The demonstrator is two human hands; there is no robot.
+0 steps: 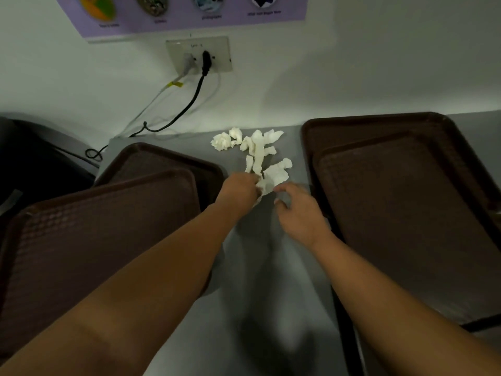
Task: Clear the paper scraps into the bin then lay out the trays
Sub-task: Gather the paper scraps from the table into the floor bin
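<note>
Your left hand [240,189] has its fingers clamped on the nearest of the paper scraps [260,151], which lie on the grey bench [271,267] between the left trays [95,226] and right trays [406,199]. Your right hand [298,210] hovers just beside, fingers apart.

Grey counter [271,280] against a white wall [352,71]: at 12 o'clock a purple poster [184,25], beneath it a socket plate [219,54] holding a grey plug [187,62] and a black plug [206,62], whose white cable [151,100], bearing a yellow tag [175,84], and black cable [189,104] trail toward 10 o'clock.
</note>
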